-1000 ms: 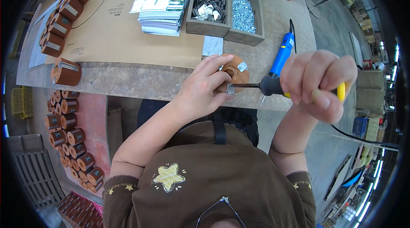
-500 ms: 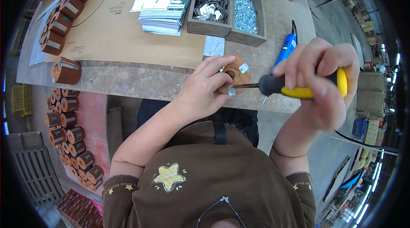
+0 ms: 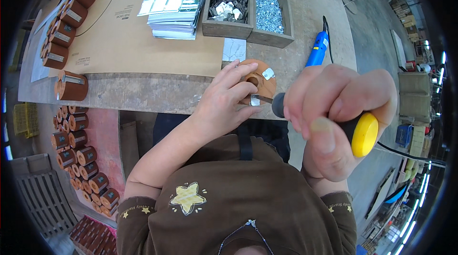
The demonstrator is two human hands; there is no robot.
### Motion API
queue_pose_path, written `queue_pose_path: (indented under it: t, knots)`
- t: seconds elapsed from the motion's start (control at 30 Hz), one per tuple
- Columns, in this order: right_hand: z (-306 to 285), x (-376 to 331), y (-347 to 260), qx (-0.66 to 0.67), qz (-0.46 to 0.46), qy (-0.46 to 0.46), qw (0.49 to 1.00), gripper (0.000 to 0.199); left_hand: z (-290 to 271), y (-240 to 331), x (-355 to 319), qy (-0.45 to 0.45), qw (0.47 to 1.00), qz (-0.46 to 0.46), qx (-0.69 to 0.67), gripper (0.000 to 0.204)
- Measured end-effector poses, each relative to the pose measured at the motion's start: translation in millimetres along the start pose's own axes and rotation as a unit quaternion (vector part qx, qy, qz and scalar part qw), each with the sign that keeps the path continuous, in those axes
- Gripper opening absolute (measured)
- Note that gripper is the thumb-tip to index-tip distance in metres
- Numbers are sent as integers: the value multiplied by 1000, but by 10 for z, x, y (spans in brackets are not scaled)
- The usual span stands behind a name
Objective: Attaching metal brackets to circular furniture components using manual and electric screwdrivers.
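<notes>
Well, left hand (image 3: 219, 93): curled about the left side of a round brown block (image 3: 268, 84), fingers on its top face and thumb at its near side, so the block is pinched; whether it rests on the table cannot be told
Right hand (image 3: 338, 107): wrapped around a screwdriver (image 3: 365, 135) with a yellow and black handle; its shaft points left to a silvery metal tab (image 3: 255, 100) on the block's near side
Table (image 3: 167, 85) edge: front rim just below the block; the right hand covers the near right corner
Room: a strip of worn tabletop runs leftward between cardboard sheet (image 3: 152, 54) and front rim, up to a single brown block (image 3: 71, 85); tabletop also shows between the wooden bins (image 3: 272, 39) and the blue power tool (image 3: 317, 50), just beyond the right hand
Cardboard print: dark symbol and small lines of lettering
Card stack (image 3: 174, 9): green and white printed faces, writing too small to read
Row of blocks (image 3: 74, 14): pale rectangular strips on their sides
Shirt (image 3: 238, 193): yellow star; small lettering on the cuffs
</notes>
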State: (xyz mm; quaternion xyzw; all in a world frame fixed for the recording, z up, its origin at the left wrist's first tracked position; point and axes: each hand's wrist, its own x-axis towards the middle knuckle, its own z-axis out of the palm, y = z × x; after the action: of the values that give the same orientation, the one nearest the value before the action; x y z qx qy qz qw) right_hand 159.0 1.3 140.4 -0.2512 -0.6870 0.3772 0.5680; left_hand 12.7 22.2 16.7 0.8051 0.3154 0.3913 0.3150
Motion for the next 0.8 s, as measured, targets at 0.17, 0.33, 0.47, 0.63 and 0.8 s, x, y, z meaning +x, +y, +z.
queue_pose_path:
  t: [0.17,0.33,0.47,0.63,0.8]
  knots:
    - [-190,96,111,85,-6,-67,994,30,-56,47,50,-46,999,5,5,24]
    - [-443,210,328,242,-25,-130,961,24,-88,32,41,-57,998,-16,-7,23]
    - [-378,171,256,197,-34,-111,973,22,-69,45,54,-55,998,-36,-5,26]
    - [-321,172,239,160,-17,-66,985,23,-9,82,59,-29,998,-54,3,23]
    - [-321,140,215,168,-8,-63,984,23,-51,58,42,-57,998,-30,-13,25]
